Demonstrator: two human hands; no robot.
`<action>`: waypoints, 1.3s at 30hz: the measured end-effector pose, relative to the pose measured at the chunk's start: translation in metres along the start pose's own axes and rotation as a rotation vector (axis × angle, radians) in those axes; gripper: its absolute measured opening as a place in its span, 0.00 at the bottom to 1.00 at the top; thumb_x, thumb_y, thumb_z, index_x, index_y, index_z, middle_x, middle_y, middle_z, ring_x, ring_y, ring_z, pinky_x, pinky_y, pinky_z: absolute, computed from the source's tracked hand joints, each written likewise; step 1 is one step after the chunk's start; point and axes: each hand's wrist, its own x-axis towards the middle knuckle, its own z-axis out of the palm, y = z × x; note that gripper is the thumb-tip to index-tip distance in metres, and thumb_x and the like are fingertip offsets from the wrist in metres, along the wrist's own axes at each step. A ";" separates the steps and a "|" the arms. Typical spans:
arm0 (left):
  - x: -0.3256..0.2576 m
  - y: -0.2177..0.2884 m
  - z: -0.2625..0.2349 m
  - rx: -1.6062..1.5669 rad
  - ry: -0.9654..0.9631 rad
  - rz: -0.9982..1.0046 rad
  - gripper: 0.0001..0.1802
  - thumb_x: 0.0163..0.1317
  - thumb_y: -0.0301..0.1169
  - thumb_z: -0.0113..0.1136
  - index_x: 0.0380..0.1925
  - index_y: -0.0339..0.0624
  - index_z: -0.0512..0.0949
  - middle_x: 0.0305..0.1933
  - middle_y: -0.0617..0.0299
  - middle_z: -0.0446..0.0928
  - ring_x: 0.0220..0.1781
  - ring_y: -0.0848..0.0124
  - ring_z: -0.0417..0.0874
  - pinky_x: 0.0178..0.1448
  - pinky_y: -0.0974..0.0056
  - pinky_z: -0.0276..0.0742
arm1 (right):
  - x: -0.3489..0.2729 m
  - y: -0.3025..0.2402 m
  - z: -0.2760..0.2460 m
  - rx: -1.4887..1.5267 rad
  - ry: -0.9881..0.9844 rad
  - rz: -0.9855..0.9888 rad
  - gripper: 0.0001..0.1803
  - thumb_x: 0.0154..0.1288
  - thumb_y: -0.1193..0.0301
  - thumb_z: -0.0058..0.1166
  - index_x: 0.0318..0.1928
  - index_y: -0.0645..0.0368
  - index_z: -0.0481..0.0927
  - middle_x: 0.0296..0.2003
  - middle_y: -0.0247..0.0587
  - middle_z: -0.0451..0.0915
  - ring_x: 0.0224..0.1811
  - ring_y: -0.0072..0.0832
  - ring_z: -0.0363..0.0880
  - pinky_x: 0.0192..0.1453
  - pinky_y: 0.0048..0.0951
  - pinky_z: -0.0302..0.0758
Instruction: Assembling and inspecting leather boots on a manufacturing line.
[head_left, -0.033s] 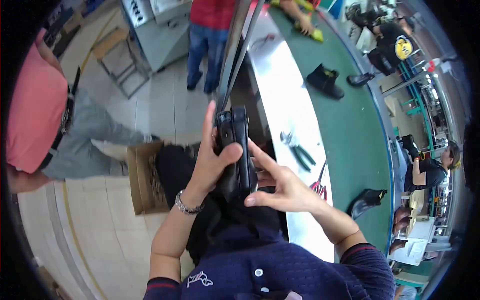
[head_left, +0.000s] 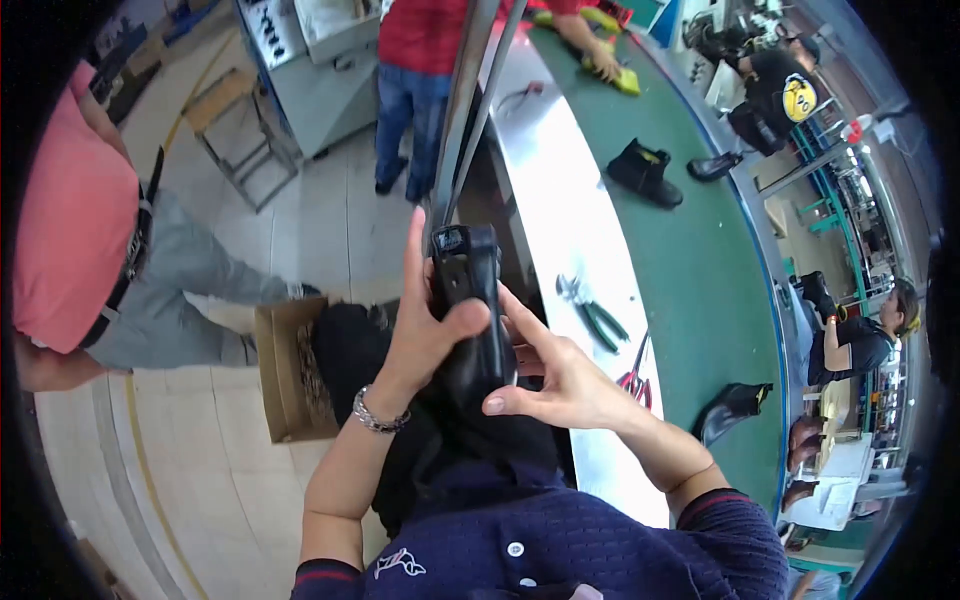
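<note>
A black leather ankle boot is upright between my two hands in front of my body. My left hand is closed on its left side, with the thumb pressed across the black leather and the index finger stretched upward. On the opposite side my right hand grips it, thumb near the lower end and fingers along the side. Parts of the boot are covered by my fingers. To the right, pliers with green handles and a red-handled tool lie on the shiny metal ledge.
Beyond the ledge runs a green conveyor belt carrying a black boot and another boot. A metal post stands ahead. At left are an open cardboard box, a stool and a person in pink.
The boot has turned slightly in my hands, and its upper end sits a little lower in view. Both hands keep their hold.
</note>
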 end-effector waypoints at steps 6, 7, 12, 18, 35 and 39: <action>0.006 0.013 0.013 0.397 -0.291 0.319 0.80 0.33 0.50 0.84 0.76 0.43 0.34 0.75 0.50 0.54 0.74 0.58 0.59 0.76 0.57 0.51 | -0.010 0.027 0.026 0.032 0.293 0.109 0.48 0.52 0.67 0.72 0.69 0.63 0.56 0.59 0.50 0.71 0.65 0.37 0.67 0.67 0.37 0.67; 0.010 0.019 0.010 0.346 -0.377 0.342 0.78 0.35 0.49 0.83 0.76 0.42 0.35 0.75 0.50 0.53 0.75 0.58 0.58 0.77 0.57 0.49 | -0.003 0.047 0.031 0.055 0.303 0.027 0.42 0.54 0.67 0.69 0.66 0.63 0.62 0.61 0.52 0.69 0.66 0.42 0.66 0.68 0.39 0.65; 0.013 0.035 -0.032 0.039 0.222 0.196 0.59 0.45 0.39 0.78 0.72 0.35 0.52 0.72 0.48 0.61 0.75 0.60 0.60 0.78 0.58 0.48 | -0.017 0.146 0.045 -0.322 0.332 -0.026 0.51 0.52 0.64 0.68 0.71 0.66 0.54 0.69 0.55 0.59 0.72 0.48 0.57 0.74 0.43 0.54; 0.011 0.050 -0.034 -0.038 0.003 -0.126 0.28 0.50 0.24 0.72 0.53 0.36 0.74 0.51 0.58 0.80 0.52 0.69 0.80 0.61 0.64 0.72 | -0.005 0.065 0.039 -0.275 0.297 -0.389 0.59 0.46 0.65 0.71 0.74 0.64 0.46 0.69 0.50 0.56 0.73 0.40 0.56 0.75 0.40 0.53; 0.013 0.030 0.004 0.124 0.295 0.062 0.19 0.56 0.31 0.71 0.44 0.33 0.77 0.42 0.59 0.82 0.44 0.74 0.80 0.52 0.68 0.76 | -0.028 0.076 0.046 -0.192 0.238 -0.068 0.44 0.56 0.65 0.68 0.71 0.51 0.59 0.72 0.49 0.57 0.73 0.44 0.57 0.74 0.41 0.56; -0.005 0.043 0.013 0.262 0.027 0.090 0.61 0.50 0.45 0.77 0.72 0.28 0.46 0.68 0.47 0.64 0.67 0.64 0.69 0.69 0.63 0.63 | -0.080 0.084 0.022 0.503 0.445 0.128 0.46 0.42 0.65 0.71 0.64 0.66 0.68 0.56 0.49 0.76 0.58 0.43 0.75 0.66 0.41 0.70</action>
